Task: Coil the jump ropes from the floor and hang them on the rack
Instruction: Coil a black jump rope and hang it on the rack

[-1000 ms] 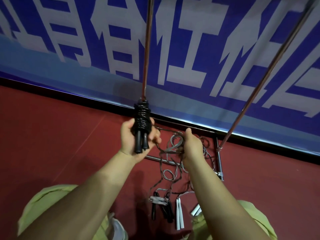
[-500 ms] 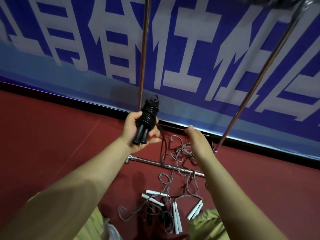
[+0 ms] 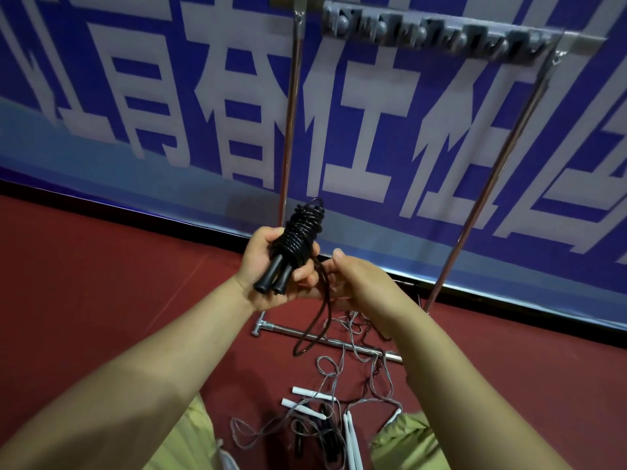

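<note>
Tall chrome-tube rack point(image 3: 289, 130) w/ grey hook bar point(image 3: 437, 32) up top – the hanging spot. Left hand point(image 3: 268, 266) grips black coiled jump rope point(image 3: 300, 235), handles down; right hand point(image 3: 353, 283) pinches its loose tail loop point(image 3: 314, 330), prob. to finish wrapping. White-handled grey ropes point(image 3: 325, 401) lie tangled on floor.

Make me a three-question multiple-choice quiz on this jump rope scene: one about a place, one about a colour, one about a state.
1. Where do the loose grey ropes lie?
A) on the red floor
B) on the rack's hooks
C) over a forearm

2. What colour is the coiled rope?
A) white
B) black
C) green

3. How is the coiled rope held?
A) lying untouched
B) gripped in the left hand
C) hung up

Answers:
1 A, they sprawl by the rack's base bar.
2 B, coils and both handles are black.
3 B, the fingers wrap the bundle while the hook bar above is bare.
</note>
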The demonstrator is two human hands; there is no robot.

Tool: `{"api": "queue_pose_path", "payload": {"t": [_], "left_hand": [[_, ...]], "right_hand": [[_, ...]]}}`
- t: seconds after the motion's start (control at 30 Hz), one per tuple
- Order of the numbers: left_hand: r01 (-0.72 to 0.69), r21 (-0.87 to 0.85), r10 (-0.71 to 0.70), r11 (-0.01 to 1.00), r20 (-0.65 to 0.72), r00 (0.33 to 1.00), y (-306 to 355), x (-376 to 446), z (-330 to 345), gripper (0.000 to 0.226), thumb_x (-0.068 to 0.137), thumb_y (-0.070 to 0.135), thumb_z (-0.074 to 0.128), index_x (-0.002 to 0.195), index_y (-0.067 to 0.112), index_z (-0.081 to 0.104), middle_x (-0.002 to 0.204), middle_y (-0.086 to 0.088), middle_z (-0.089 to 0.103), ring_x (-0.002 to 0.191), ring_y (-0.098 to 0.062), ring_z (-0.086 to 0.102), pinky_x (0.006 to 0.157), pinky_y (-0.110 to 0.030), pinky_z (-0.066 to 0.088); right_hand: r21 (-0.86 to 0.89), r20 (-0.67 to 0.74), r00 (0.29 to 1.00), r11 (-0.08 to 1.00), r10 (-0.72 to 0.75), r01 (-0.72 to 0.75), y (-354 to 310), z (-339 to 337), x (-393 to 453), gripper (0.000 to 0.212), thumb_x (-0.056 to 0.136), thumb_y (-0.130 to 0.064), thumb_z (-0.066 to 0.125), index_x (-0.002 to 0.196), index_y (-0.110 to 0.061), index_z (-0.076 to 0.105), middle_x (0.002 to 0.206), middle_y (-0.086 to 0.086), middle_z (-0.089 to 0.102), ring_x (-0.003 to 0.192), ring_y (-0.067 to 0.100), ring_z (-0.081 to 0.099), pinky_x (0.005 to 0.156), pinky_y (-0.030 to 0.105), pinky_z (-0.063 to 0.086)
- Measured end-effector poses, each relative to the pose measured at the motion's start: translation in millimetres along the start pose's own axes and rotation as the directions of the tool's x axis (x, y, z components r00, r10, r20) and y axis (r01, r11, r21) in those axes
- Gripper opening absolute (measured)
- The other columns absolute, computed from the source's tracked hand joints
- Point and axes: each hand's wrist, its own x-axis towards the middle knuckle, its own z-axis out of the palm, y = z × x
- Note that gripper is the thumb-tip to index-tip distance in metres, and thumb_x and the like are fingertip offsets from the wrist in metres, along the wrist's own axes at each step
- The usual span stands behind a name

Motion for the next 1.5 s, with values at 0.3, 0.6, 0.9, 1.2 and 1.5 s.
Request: {"api": "queue_pose_path", "payload": {"t": [0.3,0.6,0.9,1.2,1.5], "left_hand": [[0.062,0.160,-0.061,0.985,-0.009,0.998,8,-32,23,0.056,0.067,0.050,0.044,0.091,0.004,0.063,0.050,-0.010,0.049,0.055,-0.025,0.055,0.061,-0.032,0.048],[0.120,0.429,-0.076,0.895,-0.117,0.990,11,-52,21,0.059,0.072,0.043,0.038,0.112,0.003,0.057,0.050,-0.009,0.054,0.055,-0.021,0.059,0.069,-0.036,0.048],[0.133,0.842,0.267,0.523,-0.310,0.913,6,-48,32,0.054,0.056,0.058,0.052,0.080,0.012,0.068,0.077,-0.009,0.069,0.071,-0.021,0.061,0.075,-0.035,0.045],[0.230,0.936,0.294,0.268,-0.307,0.905,7,-58,53,0.034,0.067,0.051,0.070,0.085,0.026,0.055,0.074,0.004,0.062,0.054,-0.013,0.055,0.046,-0.025,0.044],[0.097,0.825,0.169,0.557,-0.227,0.959,3,-72,56,0.057,0.054,0.051,0.076,0.101,0.028,0.055,0.092,0.003,0.065,0.080,-0.012,0.062,0.076,-0.031,0.049]], "right_hand": [[0.072,0.021,1.000,0.997,0.005,-0.007,-13,16,-27,0.027,0.101,-0.028,0.046,0.087,-0.012,0.061,0.059,-0.011,0.057,0.060,0.012,0.050,0.062,0.024,0.040],[0.091,0.031,0.997,0.993,0.077,-0.080,-25,6,-51,0.031,0.103,-0.031,0.038,0.088,-0.010,0.056,0.058,-0.004,0.037,0.044,0.008,0.032,0.042,0.022,0.038],[0.074,-0.060,0.988,0.988,0.144,-0.139,-33,21,-60,0.038,0.100,-0.047,0.039,0.089,-0.014,0.056,0.064,-0.003,0.043,0.044,0.007,0.030,0.043,0.022,0.027],[-0.028,-0.174,0.981,0.995,0.089,-0.096,-31,26,-58,0.051,0.095,-0.059,0.037,0.072,-0.015,0.047,0.054,-0.004,0.036,0.044,0.010,0.027,0.045,0.025,0.023],[-0.141,-0.238,0.954,0.978,-0.181,0.150,-24,24,-57,0.043,0.094,-0.056,0.042,0.076,-0.017,0.047,0.057,-0.007,0.034,0.048,0.008,0.027,0.053,0.030,0.023]]}}
